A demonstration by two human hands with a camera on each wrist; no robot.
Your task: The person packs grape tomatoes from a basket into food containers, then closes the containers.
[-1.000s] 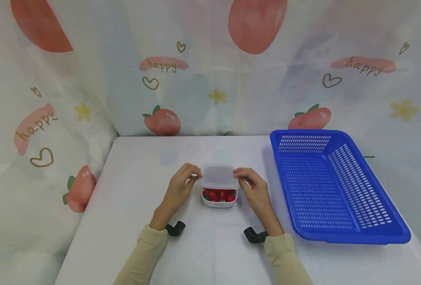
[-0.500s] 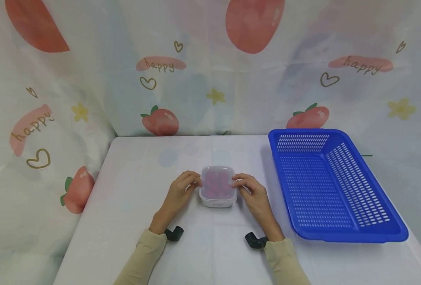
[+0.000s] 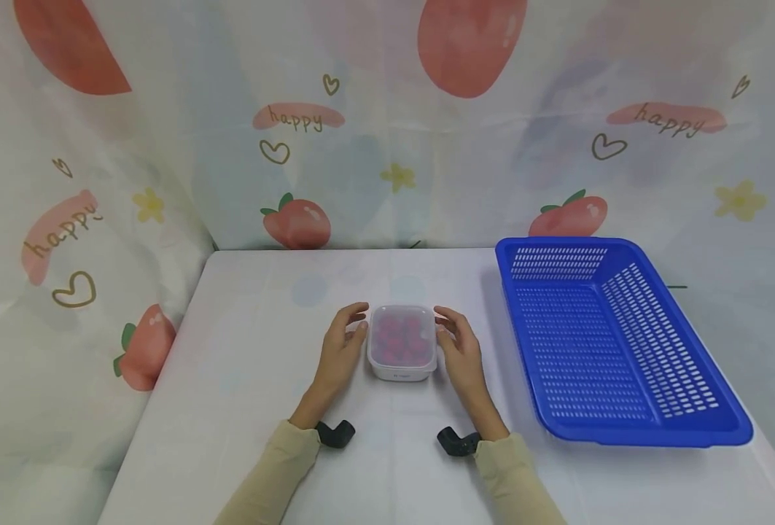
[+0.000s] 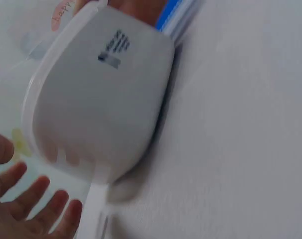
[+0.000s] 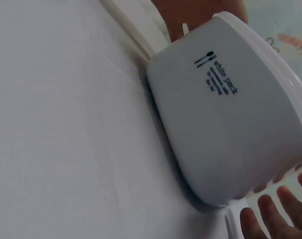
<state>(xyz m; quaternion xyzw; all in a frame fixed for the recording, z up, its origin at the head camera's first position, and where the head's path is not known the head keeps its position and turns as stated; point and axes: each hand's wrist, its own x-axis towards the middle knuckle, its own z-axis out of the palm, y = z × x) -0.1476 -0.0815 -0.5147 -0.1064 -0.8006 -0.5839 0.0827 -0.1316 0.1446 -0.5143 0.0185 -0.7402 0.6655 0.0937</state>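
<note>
A small white container (image 3: 402, 362) of red fruit stands in the middle of the table, with its frosted lid (image 3: 403, 337) lying flat on top. My left hand (image 3: 346, 334) is at its left side and my right hand (image 3: 454, 334) at its right side. Both have relaxed fingers that curve loosely toward the lid's edges without gripping it. In the left wrist view the container's white wall (image 4: 101, 94) fills the frame, with fingertips (image 4: 39, 199) spread at the bottom left. In the right wrist view the same container (image 5: 230, 114) shows with fingertips (image 5: 283, 214) below it.
A large blue slotted basket (image 3: 558, 245) sits on the table to the right, holding nothing. The white table (image 3: 262, 328) is backed and flanked by a hanging cloth printed with strawberries (image 3: 297, 222). Black wrist mounts (image 3: 335, 432) (image 3: 454, 441) rest near the front.
The lid, held tilted above the container a second ago, came down onto it. Both hands have since loosened and drawn slightly away from the lid's sides.
</note>
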